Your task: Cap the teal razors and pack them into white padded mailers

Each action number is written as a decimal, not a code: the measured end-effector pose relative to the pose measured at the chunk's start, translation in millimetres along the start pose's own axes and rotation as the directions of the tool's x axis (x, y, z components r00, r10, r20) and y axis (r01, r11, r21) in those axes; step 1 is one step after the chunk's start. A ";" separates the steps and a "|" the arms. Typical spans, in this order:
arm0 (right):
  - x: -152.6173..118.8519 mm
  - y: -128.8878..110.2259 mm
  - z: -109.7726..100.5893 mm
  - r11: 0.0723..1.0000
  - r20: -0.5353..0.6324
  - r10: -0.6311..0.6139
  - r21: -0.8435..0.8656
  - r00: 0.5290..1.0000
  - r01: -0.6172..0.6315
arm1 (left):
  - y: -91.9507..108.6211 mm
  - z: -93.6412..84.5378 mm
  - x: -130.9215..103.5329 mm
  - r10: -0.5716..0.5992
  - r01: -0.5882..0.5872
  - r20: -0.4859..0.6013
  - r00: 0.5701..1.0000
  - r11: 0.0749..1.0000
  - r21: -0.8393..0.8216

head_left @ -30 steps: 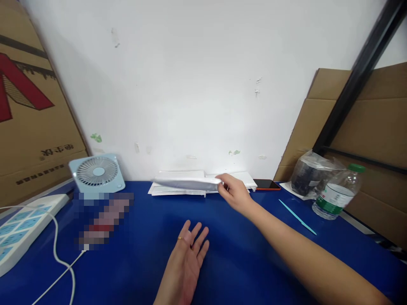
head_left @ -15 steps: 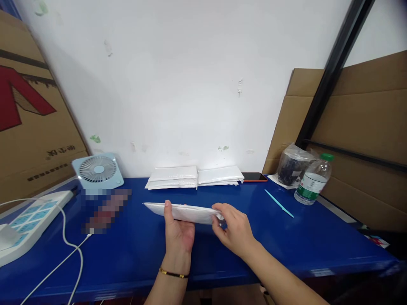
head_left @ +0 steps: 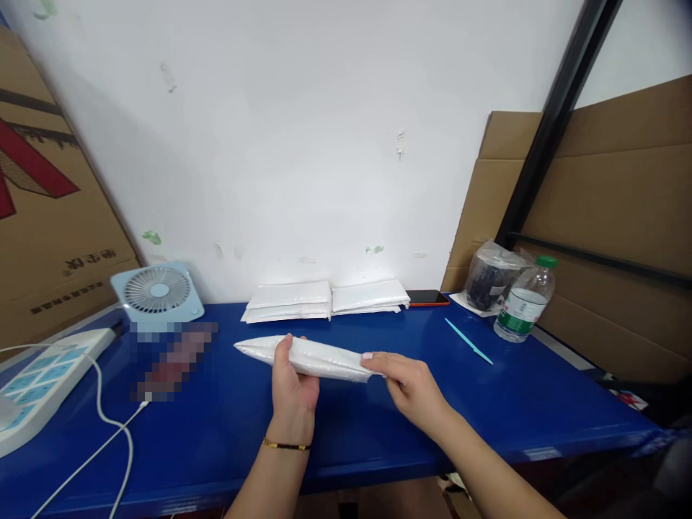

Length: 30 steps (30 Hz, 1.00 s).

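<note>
A flat white padded packet (head_left: pixel 329 358) is held over the front half of the blue table. My left hand (head_left: pixel 293 386) is closed around its middle-left part, thumb on the near side and fingers beneath and behind. At the packet's right end, my right hand (head_left: pixel 414 386) pinches the edge between thumb and fingers. What the packet contains is hidden. Behind it, against the wall, lie two low stacks of similar white packets, a left stack (head_left: pixel 287 300) and a right stack (head_left: pixel 370 297).
A phone (head_left: pixel 427 298) lies beside the right stack. To the right are a turquoise plastic knife-like tool (head_left: pixel 468 341), a water bottle (head_left: pixel 524 306) and a bagged dark object (head_left: pixel 489 285). On the left stand a blue fan (head_left: pixel 159 292) and a white power strip (head_left: pixel 54 382) with cables.
The packet has turned so more of its near face shows, and its right end has dropped slightly. My right hand's fingers have straightened along its edge. The view has shifted slightly.
</note>
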State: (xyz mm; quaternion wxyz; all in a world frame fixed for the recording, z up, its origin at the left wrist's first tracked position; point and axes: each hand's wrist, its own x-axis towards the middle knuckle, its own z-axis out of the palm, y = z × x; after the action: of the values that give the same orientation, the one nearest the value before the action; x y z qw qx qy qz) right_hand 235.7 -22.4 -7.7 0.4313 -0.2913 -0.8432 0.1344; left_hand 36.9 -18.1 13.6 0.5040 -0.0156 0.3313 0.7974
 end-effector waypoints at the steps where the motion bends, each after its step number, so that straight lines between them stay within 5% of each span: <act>1: -1.2 3.3 0.0 0.993 -0.036 0.073 0.096 0.997 -0.069 | 0.8 2.7 -0.5 0.037 -0.037 0.029 0.999 0.999 -0.001; 4: 1.0 11.2 5.5 0.777 -0.149 0.422 0.567 0.894 -0.273 | 0.9 15.6 -4.3 0.185 -0.186 0.145 0.972 0.983 -0.009; 7: 13.3 14.0 17.8 0.165 0.078 0.733 0.943 0.676 -0.288 | -5.9 32.4 -13.1 0.249 -0.260 0.273 0.929 0.966 0.003; 9: 24.0 13.4 27.1 -0.210 0.301 0.782 0.952 0.546 -0.223 | -13.3 42.3 -22.3 0.263 -0.301 0.381 0.886 0.953 0.042; 12: 36.3 12.2 37.1 -0.418 0.415 0.796 0.903 0.440 -0.097 | -21.5 52.4 -38.3 0.283 -0.403 0.541 0.792 0.908 0.115; 17: 38.5 13.5 39.0 -0.423 0.440 0.810 0.896 0.387 -0.134 | -18.7 62.6 -54.6 0.265 -0.478 0.697 0.667 0.870 0.126; 22: 33.2 17.2 38.7 -0.337 0.437 0.812 0.892 0.387 -0.301 | -18.3 64.5 -55.0 0.269 -0.488 0.713 0.647 0.865 0.115; 25: 33.6 24.4 35.7 -0.165 0.320 0.850 0.916 0.418 -0.365 | -16.9 63.2 -51.6 0.316 -0.499 0.692 0.649 0.863 0.074; 30: 31.7 57.2 14.6 0.175 0.050 0.931 0.808 0.362 -0.562 | 5.4 65.1 -34.0 0.418 -0.566 0.651 0.634 0.824 0.022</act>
State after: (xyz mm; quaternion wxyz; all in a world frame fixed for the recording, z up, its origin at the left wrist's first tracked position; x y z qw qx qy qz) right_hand 230.8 42.7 -23.1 0.5590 -0.5090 -0.3106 0.5761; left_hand 69.3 -11.1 79.3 0.3437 0.3955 0.2260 0.8212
